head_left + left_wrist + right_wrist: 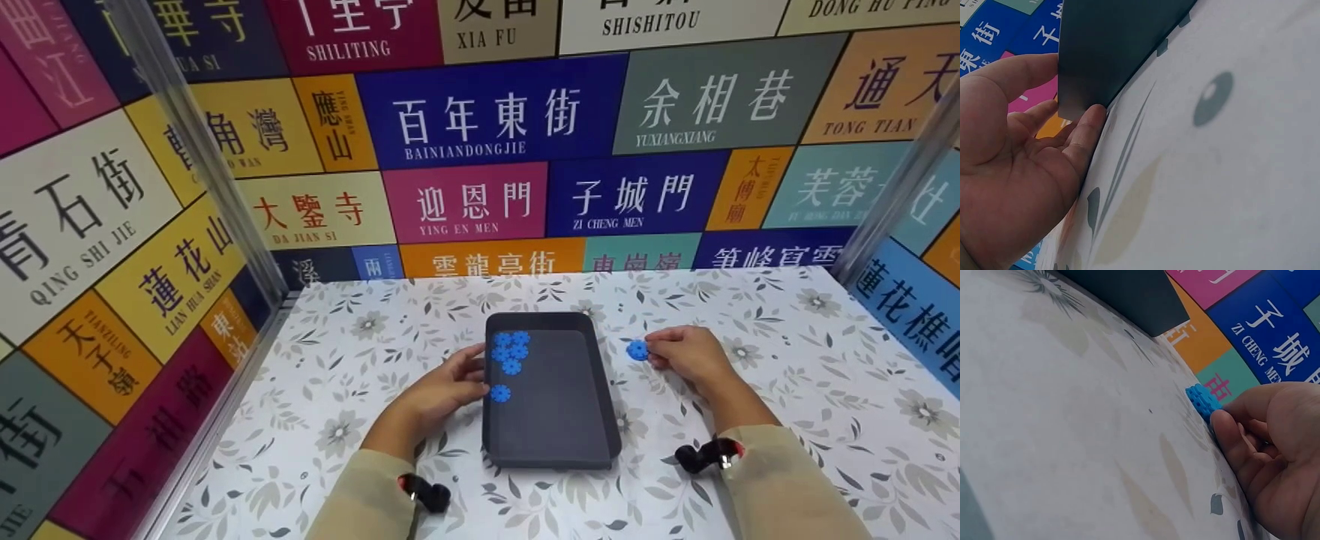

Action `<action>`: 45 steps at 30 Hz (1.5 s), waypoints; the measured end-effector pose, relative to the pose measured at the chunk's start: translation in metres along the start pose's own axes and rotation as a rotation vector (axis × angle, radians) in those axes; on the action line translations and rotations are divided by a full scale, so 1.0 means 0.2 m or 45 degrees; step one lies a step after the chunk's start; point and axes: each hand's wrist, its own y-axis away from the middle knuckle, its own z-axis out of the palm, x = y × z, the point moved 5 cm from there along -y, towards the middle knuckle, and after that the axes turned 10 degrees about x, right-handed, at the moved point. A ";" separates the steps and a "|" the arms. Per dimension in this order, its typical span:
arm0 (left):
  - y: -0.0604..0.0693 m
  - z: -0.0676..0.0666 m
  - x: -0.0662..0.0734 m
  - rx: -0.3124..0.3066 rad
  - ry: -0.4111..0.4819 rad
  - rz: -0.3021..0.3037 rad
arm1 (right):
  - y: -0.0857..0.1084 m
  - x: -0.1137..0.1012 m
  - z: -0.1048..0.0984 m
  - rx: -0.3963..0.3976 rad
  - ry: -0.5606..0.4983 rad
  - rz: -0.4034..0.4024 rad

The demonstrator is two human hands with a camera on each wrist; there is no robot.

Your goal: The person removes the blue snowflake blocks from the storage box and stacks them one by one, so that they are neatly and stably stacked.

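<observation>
A dark grey rectangular tray point(555, 454) lies on the table, with several blue notched snowflake building discs point(512, 351) grouped near its far left corner. One more disc point(500, 393) lies lower along the left wall. My left hand point(442, 388) rests against the outside of that wall, its thumb at the rim; the left wrist view shows its fingertips touching the tray side point(1112, 45). To the right of the tray, my right hand point(694, 356) pinches blue discs point(1203, 401) between thumb and forefinger, just above the table. They look stacked in the right wrist view; their number is unclear.
The table point(360, 390) has a white cover with grey flowers and leaves. Behind it and at both sides stand panels point(491, 112) of coloured signs with Chinese characters. Clear upright edges point(217, 150) stand at the corners.
</observation>
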 end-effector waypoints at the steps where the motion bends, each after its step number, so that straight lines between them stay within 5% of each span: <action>1: 0.00 0.00 0.00 0.000 -0.002 -0.001 | 0.00 0.00 0.00 0.003 0.007 0.001; 17: 0.00 -0.01 0.00 -0.001 -0.011 -0.012 | 0.01 -0.04 0.00 0.037 -0.077 -0.002; 26: 0.00 -0.01 0.00 -0.038 0.008 0.026 | 0.11 -0.29 0.06 -0.067 -0.325 -0.146; 35: 0.00 0.01 0.01 -0.032 0.010 0.013 | 0.21 -0.50 0.18 -0.157 -0.372 -0.218; 45: 0.00 0.00 0.01 -0.018 -0.018 -0.005 | 0.20 -0.65 0.41 -0.245 -0.403 -0.274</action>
